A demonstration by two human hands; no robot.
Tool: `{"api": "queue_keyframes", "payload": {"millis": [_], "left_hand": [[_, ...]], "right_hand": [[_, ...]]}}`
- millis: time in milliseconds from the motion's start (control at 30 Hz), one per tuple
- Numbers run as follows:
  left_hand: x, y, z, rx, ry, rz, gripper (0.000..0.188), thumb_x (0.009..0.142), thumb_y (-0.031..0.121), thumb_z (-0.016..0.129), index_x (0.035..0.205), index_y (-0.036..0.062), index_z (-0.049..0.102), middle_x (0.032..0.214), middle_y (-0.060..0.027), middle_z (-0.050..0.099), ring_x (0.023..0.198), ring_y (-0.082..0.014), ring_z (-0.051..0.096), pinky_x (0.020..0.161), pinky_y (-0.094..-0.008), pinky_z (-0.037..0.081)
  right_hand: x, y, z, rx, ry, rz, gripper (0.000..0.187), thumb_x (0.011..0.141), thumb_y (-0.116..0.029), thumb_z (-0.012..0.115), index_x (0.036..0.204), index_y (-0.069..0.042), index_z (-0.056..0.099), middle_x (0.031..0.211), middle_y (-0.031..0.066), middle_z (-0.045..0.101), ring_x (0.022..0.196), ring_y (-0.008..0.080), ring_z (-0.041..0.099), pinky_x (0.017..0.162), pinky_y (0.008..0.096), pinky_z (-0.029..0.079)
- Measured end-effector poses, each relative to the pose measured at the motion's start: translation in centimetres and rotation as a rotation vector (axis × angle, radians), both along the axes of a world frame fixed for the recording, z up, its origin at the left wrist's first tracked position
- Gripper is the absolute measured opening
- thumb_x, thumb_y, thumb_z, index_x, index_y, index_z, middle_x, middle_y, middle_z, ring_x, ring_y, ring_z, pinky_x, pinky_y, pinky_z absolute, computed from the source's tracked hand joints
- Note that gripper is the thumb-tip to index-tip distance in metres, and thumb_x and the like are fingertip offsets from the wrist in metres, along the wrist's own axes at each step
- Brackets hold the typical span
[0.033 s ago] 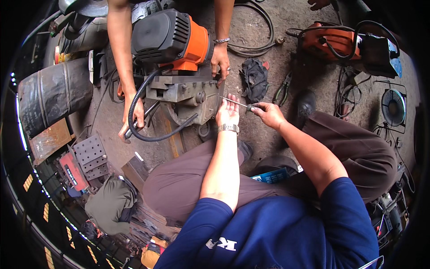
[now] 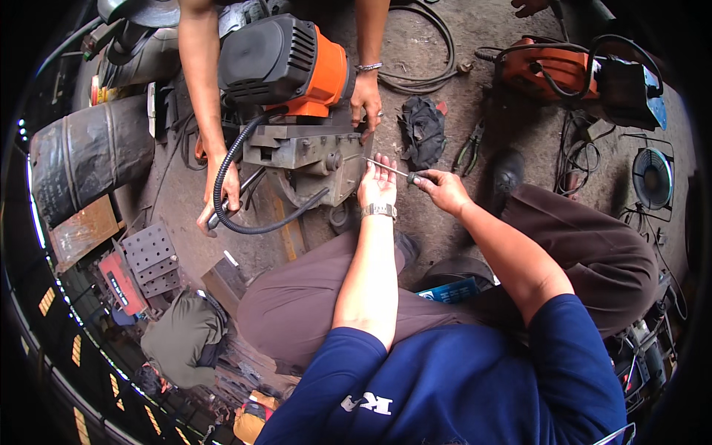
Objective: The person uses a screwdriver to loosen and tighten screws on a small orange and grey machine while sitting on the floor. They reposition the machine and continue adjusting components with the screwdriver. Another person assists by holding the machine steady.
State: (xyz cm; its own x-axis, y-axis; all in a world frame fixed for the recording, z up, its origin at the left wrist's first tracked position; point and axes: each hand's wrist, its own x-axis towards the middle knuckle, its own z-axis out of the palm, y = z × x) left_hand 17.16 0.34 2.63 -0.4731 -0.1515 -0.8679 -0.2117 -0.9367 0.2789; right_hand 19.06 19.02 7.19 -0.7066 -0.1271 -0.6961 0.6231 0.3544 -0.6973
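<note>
My right hand [image 2: 447, 194] is closed around the dark handle of a screwdriver [image 2: 388, 169]. Its thin metal shaft reaches left toward the side of a grey metal machine base [image 2: 348, 176]. My left hand [image 2: 378, 191] lies palm up under the shaft, fingers stretched out, close beside the base. Above the base sits an orange and black motor housing [image 2: 322, 70]. Another person's hand [image 2: 365, 100] rests against the base near the motor. That person's other hand [image 2: 222, 189] grips a metal lever at the left, behind a black corrugated hose [image 2: 274, 226].
Right of the base, a black cloth [image 2: 423, 132] and pliers [image 2: 469, 150] lie on the floor. A second orange machine [image 2: 545, 70] stands at far right, above a small fan [image 2: 653, 178]. A coiled cable [image 2: 447, 55] lies at the back; a dark drum [image 2: 93, 156] is at left.
</note>
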Motion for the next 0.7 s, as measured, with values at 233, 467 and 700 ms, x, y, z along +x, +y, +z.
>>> {"api": "queue_keyframes", "payload": {"millis": [233,467,700], "left_hand": [[-0.5,0.1,0.5,-0.041,-0.035,0.005,0.020,0.101,0.016,0.046,0.116,0.0040,0.051,0.121,-0.0072,0.061,0.108,-0.0246,0.058,0.101,-0.0519,0.047],[-0.9,0.0,0.0,-0.043,-0.012,0.022,0.020,0.101,0.017,0.045,0.118,0.0072,0.050,0.123,-0.0062,0.060,0.109,-0.0249,0.057,0.101,-0.0515,0.046],[-1.1,0.4,0.3,-0.165,0.006,0.011,0.024,0.100,0.019,0.051,0.121,0.0095,0.049,0.129,-0.0049,0.058,0.110,-0.0247,0.055,0.096,-0.0457,0.049]], "right_hand": [[-0.1,-0.6,-1.1,0.016,0.029,0.028,0.038,0.087,-0.036,0.068,0.115,-0.010,0.069,0.104,0.0145,0.071,0.099,0.0241,0.067,0.088,0.0346,0.049],[-0.5,-0.7,-2.1,-0.029,0.019,0.022,0.038,0.090,-0.036,0.066,0.115,-0.008,0.068,0.101,0.0128,0.072,0.095,0.0225,0.068,0.087,0.0337,0.049],[-1.0,-0.8,-1.8,-0.245,-0.318,-0.077,0.036,0.095,-0.036,0.060,0.108,-0.004,0.069,0.073,0.0009,0.062,0.062,0.0085,0.053,0.055,0.0262,0.044]]}}
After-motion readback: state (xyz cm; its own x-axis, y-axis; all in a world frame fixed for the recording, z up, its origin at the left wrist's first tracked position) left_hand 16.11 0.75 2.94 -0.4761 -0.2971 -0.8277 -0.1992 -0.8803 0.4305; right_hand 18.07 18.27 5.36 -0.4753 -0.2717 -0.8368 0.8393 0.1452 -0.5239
